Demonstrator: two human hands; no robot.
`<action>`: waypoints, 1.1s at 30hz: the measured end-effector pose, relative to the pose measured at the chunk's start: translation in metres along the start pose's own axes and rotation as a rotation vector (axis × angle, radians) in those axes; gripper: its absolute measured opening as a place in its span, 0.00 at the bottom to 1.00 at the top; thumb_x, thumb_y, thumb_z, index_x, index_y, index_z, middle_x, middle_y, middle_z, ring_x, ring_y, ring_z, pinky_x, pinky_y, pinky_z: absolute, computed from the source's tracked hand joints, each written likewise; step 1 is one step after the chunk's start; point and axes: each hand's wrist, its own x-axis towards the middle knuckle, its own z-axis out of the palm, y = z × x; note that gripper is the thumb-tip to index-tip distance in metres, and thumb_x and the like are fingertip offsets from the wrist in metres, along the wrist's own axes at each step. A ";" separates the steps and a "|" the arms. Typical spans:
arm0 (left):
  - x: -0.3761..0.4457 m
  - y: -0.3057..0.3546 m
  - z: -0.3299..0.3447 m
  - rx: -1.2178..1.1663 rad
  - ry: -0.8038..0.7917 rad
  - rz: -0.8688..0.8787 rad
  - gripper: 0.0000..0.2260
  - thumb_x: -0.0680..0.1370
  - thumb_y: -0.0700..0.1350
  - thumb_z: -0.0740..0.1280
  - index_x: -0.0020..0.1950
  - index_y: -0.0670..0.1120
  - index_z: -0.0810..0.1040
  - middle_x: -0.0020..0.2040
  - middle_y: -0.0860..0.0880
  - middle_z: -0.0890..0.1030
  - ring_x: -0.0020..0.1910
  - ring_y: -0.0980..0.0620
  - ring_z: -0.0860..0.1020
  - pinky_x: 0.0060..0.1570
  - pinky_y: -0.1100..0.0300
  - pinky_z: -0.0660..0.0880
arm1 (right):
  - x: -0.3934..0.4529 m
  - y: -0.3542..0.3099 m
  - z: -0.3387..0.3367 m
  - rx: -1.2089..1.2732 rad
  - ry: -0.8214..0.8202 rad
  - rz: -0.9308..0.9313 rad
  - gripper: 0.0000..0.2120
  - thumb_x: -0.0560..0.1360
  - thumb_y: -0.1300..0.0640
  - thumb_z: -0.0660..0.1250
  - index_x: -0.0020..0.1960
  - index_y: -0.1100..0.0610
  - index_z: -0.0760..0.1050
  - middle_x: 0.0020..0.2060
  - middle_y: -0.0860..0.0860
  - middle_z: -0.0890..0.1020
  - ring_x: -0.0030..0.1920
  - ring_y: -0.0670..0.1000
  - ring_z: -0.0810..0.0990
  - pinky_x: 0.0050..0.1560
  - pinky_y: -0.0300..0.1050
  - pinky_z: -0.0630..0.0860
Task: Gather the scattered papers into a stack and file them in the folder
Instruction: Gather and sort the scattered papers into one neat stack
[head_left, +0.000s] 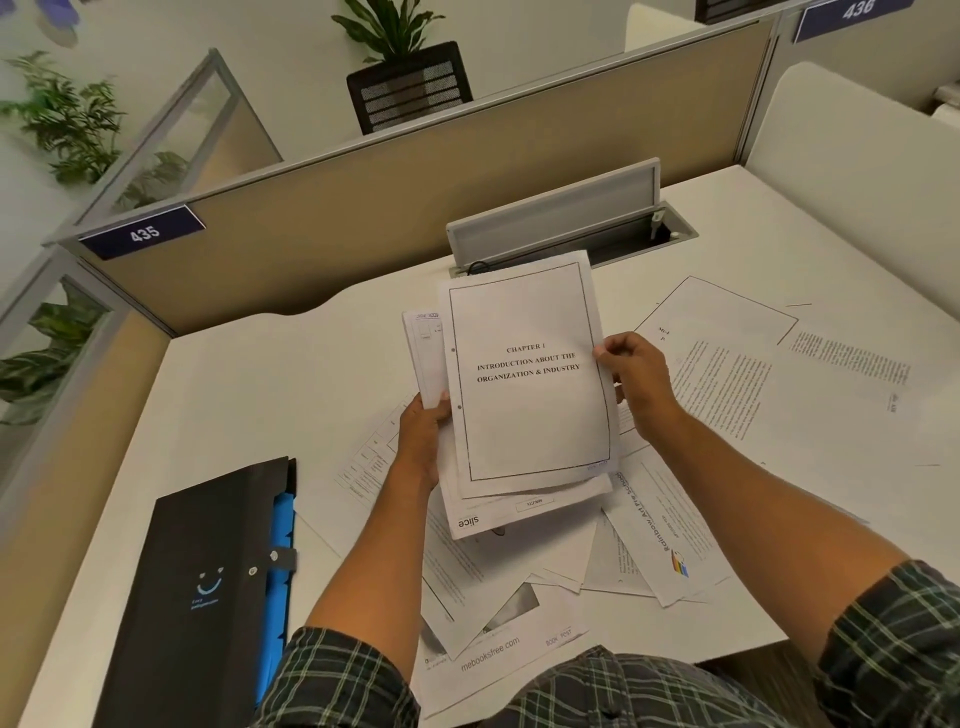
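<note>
**Desk:** What have the fingers got?

**Operator:** From my feed, the right hand (640, 382) pinches the right edge of the held stack (524, 384), thumb on the front sheet, fingers curled behind. The left hand (423, 431) grips the stack's lower left edge, thumb over the front. The bundle is lifted off the desk (249, 395) and tilted up towards the camera, its sheets fanned and uneven.

**Desk:** Room around it?

**Operator:** Bare white desktop lies to the left, between the hands and the beige partition (363, 208). The black folder (208, 587) lies flat near the left front edge, well apart from the stack, blue dividers showing along its right side and a strap with snap studs across it. Loose papers (727, 384) spread under and to the right of the hands, overlapping; some overhang the front edge beside the plaid sleeves.

**Desk:** Anything readable?

**Operator:** The top sheet, bordered and hole-punched, reads "CHAPTER 1 INTRODUCTION ABOUT THE ORGANIZATION & INDUSTRY". A lower sheet in the stack shows "slice" upside down. On the desk I read "Rainbow" and "mebooksfree.com". The partition sign (143, 233) says 435; another says 436. The folder bears a smiling face; the small print under it is too small to read.

**Desk:** Behind?

**Operator:** A grey cable hatch (556, 218), its lid raised.
</note>
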 end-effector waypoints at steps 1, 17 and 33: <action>0.000 0.000 0.000 0.004 0.005 0.010 0.12 0.81 0.39 0.69 0.64 0.43 0.82 0.58 0.42 0.85 0.60 0.40 0.83 0.63 0.44 0.78 | 0.001 -0.001 0.000 -0.013 0.003 -0.003 0.04 0.78 0.59 0.71 0.45 0.52 0.78 0.40 0.49 0.82 0.36 0.48 0.77 0.30 0.40 0.72; -0.019 -0.001 0.005 -0.020 -0.004 -0.076 0.14 0.78 0.32 0.66 0.61 0.39 0.83 0.56 0.36 0.84 0.55 0.34 0.81 0.60 0.33 0.77 | -0.019 0.017 0.015 -0.138 -0.054 -0.004 0.19 0.76 0.47 0.74 0.63 0.48 0.71 0.53 0.43 0.78 0.50 0.45 0.81 0.44 0.40 0.76; -0.031 -0.018 -0.021 0.163 -0.028 -0.044 0.14 0.74 0.42 0.77 0.58 0.48 0.82 0.52 0.52 0.88 0.52 0.53 0.85 0.47 0.59 0.81 | -0.031 0.017 0.040 -0.274 -0.338 -0.094 0.21 0.77 0.42 0.72 0.65 0.45 0.69 0.56 0.35 0.77 0.54 0.34 0.76 0.49 0.31 0.72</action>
